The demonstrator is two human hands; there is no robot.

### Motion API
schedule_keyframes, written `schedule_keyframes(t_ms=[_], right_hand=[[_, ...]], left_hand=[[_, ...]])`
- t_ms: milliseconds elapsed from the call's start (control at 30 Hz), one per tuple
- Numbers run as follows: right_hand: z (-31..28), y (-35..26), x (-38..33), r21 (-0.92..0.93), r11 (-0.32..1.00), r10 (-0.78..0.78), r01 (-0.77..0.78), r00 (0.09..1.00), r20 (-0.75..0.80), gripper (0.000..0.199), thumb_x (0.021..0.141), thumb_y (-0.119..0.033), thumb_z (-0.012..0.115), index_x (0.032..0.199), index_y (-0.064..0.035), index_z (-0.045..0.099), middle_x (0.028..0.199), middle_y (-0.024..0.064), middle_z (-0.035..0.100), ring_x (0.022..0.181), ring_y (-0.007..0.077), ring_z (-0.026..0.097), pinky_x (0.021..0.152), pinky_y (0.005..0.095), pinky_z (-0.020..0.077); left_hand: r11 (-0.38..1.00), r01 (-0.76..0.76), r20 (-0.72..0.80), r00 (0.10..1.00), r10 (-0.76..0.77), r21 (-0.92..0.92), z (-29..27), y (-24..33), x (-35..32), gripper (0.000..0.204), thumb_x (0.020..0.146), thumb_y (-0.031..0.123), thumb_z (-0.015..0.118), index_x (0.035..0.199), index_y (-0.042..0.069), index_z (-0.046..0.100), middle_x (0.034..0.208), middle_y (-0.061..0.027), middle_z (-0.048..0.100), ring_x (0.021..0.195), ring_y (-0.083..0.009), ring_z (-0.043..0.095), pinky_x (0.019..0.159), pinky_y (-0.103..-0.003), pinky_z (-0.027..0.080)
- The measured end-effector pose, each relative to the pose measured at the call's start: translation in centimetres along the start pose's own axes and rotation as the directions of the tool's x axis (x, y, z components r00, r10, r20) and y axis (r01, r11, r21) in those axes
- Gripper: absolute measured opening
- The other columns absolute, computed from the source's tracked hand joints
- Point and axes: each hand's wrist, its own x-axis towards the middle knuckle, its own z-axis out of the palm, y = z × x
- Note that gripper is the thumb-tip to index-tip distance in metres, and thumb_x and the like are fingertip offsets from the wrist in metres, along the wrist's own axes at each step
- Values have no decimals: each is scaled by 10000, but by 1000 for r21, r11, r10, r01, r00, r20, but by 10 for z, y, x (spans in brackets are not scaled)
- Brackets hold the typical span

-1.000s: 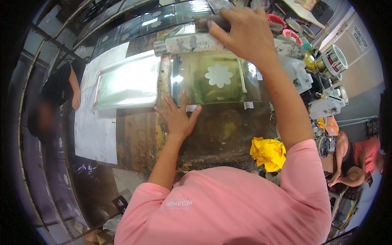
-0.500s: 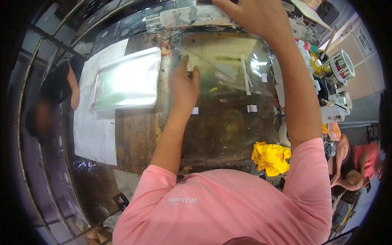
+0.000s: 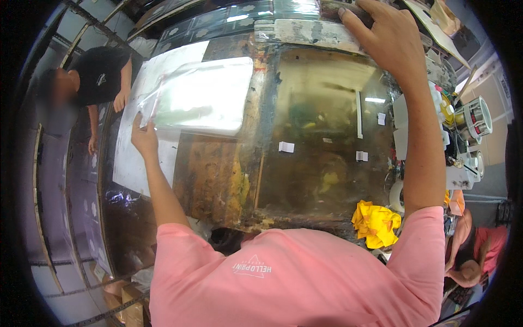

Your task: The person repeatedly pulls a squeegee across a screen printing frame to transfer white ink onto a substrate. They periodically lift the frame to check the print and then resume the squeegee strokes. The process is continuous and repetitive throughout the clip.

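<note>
At the far left, my left hand (image 3: pixel 145 137) pinches a clear plastic sheet (image 3: pixel 148 104) at the left end of a shiny stack of clear plastic sheets (image 3: pixel 204 98). The stack lies partly over white paper (image 3: pixel 128 161). My right hand (image 3: pixel 393 42) reaches to the top edge of the view, its thumb and fingers curled about a dark part beside a worn, paint-stained bar (image 3: pixel 310 34). What exactly it grips is partly cut off. Between my arms lies a glossy, see-through work surface (image 3: pixel 305 180) bearing small white tabs (image 3: pixel 286 147) and a thin white strip (image 3: pixel 359 114).
A crumpled yellow cloth (image 3: pixel 376 224) sits at the near right corner. Cans (image 3: pixel 473 119) and bottles crowd the right side. Another person in a dark shirt (image 3: pixel 103 76) stands at the left, a hand near the paper. Someone in red (image 3: pixel 490 248) sits at the right.
My left hand has moved left from the glossy surface to the stack's left end. The clear sheet lying on that surface is gone from it. My right hand stays at the far edge.
</note>
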Motion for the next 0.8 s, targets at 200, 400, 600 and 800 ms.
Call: schedule_keyframes(t_ms=[200, 400, 600, 800], right_hand=[[12, 9, -12, -78, 995, -67, 62, 996, -62, 441, 957, -466, 665, 962, -29, 725, 897, 185, 725, 854, 387, 677, 851, 473, 462], [14, 18, -17, -72, 996, -42, 45, 999, 33, 527, 982, -498, 655, 1179, -23, 774, 1032, 206, 770, 910, 402, 692, 906, 456, 487], [6, 8, -11, -24, 999, -49, 49, 999, -1, 439, 948, -459, 662, 879, -26, 675, 834, 203, 690, 820, 410, 665, 815, 509, 459], [6, 4, -13, 0, 999, -34, 34, 999, -33, 473, 933, -457, 649, 742, -24, 658, 754, 200, 679, 799, 403, 678, 793, 521, 457]], left_hand=[[923, 56, -57, 998, -37, 382, -6, -50, 15, 704, 937, 252, 737, 1574, 42, 521, 1322, -291, 695, 1205, -375, 667, 1025, -468, 512], [711, -458, 371, 882, 290, 534, 54, 58, -76, 659, 1103, 501, 481, 1654, 148, 406, 1678, -210, 402, 1609, -404, 273, 1222, -801, 38], [688, -577, 555, 777, 297, 440, 103, 126, -148, 582, 1149, 439, 326, 1602, 109, 483, 1707, -87, 415, 1617, -338, 288, 1219, -803, -46], [765, -550, 627, 736, 255, 334, 101, 124, -130, 522, 1153, 375, 361, 1535, 87, 570, 1611, -84, 547, 1509, -341, 472, 1278, -678, 120]])
